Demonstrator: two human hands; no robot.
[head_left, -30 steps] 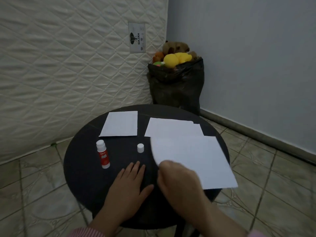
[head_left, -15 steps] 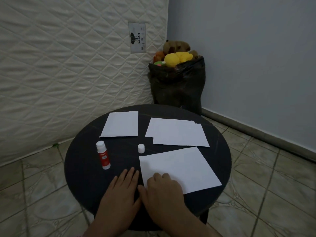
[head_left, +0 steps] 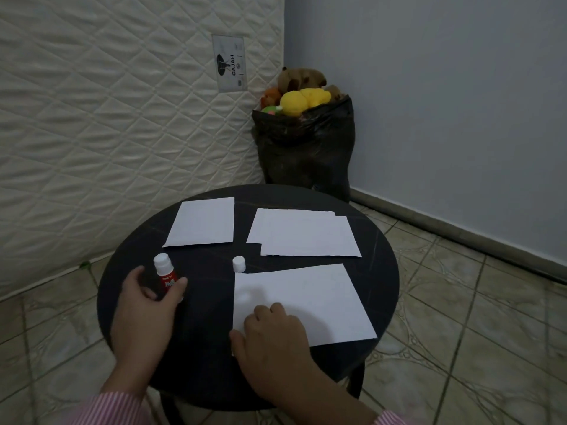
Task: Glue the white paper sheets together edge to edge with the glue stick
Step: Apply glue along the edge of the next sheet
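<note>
One near sheet (head_left: 302, 305) is pinned flat by the right hand (head_left: 273, 335) while the uncapped glue stick (head_left: 166, 276), far left, is gripped by the left hand (head_left: 147, 305); a skewed seam could be caused if the sheet slid.

Both bare hands (head_left: 144, 314) emerge from what look like pink-and-white striped sleeves (head_left: 113, 406).

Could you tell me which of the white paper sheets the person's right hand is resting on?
The nearest sheet, under the right hand; the far-left sheet and far-right overlapping sheets lie untouched.
</note>
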